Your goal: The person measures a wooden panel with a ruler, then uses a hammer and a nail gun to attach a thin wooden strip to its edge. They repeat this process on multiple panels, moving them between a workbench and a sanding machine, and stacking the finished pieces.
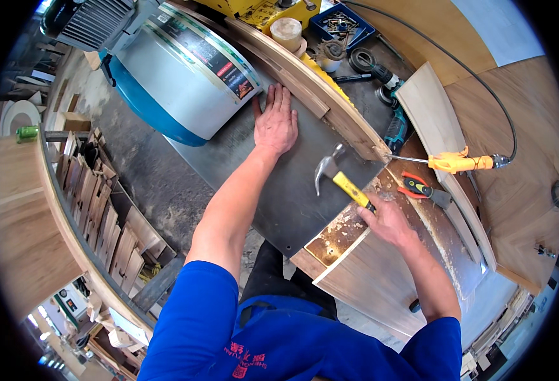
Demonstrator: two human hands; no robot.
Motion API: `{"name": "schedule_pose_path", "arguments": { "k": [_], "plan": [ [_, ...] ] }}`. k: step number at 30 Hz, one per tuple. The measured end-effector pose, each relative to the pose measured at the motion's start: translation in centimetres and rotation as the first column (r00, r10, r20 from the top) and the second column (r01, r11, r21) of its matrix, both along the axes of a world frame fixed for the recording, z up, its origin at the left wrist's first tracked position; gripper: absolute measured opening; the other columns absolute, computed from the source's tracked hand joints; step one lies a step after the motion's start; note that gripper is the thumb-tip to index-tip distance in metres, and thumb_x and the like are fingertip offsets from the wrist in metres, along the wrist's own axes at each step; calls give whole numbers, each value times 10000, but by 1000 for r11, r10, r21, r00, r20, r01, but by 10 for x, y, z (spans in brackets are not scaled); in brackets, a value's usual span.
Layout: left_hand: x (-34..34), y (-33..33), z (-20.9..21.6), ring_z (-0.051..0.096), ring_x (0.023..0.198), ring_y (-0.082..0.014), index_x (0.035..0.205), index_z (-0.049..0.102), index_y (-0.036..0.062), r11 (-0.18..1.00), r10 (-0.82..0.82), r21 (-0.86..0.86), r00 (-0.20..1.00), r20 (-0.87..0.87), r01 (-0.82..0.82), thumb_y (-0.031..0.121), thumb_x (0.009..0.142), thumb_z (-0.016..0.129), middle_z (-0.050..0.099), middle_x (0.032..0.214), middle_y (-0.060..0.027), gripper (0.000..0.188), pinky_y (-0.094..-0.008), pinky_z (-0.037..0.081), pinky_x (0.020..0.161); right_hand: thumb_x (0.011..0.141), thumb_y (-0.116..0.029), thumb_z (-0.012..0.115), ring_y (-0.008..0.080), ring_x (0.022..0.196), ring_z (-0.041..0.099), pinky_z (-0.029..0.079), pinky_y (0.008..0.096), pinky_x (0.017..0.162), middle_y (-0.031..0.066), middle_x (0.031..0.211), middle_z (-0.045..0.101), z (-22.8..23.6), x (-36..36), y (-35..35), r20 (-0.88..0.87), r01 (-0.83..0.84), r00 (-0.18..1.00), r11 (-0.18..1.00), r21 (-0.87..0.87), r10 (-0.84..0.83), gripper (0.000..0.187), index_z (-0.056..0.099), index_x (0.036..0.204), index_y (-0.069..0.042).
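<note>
My right hand (390, 221) grips a claw hammer (350, 186) by its yellow handle. The hammer's metal head is over the dark metal tabletop (270, 203), close to its right edge. My left hand (276, 124) lies flat on that top with the fingers stretched forward and nothing held. Beside its fingertips stands a grey and blue machine housing (181, 76). A wooden strip (311, 98) runs along the far right of the tabletop. Pliers with red and black handles (422, 186) lie just beyond my right hand.
A yellow air blow gun (460, 162) on a black hose lies to the right. Further back are a teal cordless drill (395, 130), a blue tray of screws (343, 26) and a cream-coloured roll (286, 32). Wood offcuts (95, 203) fill a rack at the left.
</note>
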State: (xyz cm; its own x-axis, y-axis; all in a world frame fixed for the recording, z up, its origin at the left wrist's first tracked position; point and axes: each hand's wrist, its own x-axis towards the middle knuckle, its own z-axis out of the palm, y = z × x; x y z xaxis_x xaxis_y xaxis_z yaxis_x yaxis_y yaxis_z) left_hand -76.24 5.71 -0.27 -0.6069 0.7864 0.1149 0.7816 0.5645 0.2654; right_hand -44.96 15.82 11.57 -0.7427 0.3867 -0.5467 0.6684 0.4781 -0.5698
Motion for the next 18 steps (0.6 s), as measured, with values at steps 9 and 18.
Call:
{"name": "schedule_pose_path", "arguments": {
  "k": [9,18],
  "plan": [
    [0,3,1,267,1508,-276,1536,317,22,1000,12,-29,1000,21,-11,286,984,471,313,1614,-145,631,-580,132,1217,943,-350,621,385,857,709,546,473,792,237,888,709,-14,-6,6,-12,75,997,997,-34,-75,467,595,1324,-81],
    [-1,2,2,305,1487,-318,1522,330,8,1000,-2,4,1000,6,2,263,965,495,338,1592,-181,634,-590,166,1203,952,-395,609,371,783,703,550,521,750,173,826,714,0,-17,-9,46,-376,926,927,16,375,440,583,1324,-163]
  ]
}}
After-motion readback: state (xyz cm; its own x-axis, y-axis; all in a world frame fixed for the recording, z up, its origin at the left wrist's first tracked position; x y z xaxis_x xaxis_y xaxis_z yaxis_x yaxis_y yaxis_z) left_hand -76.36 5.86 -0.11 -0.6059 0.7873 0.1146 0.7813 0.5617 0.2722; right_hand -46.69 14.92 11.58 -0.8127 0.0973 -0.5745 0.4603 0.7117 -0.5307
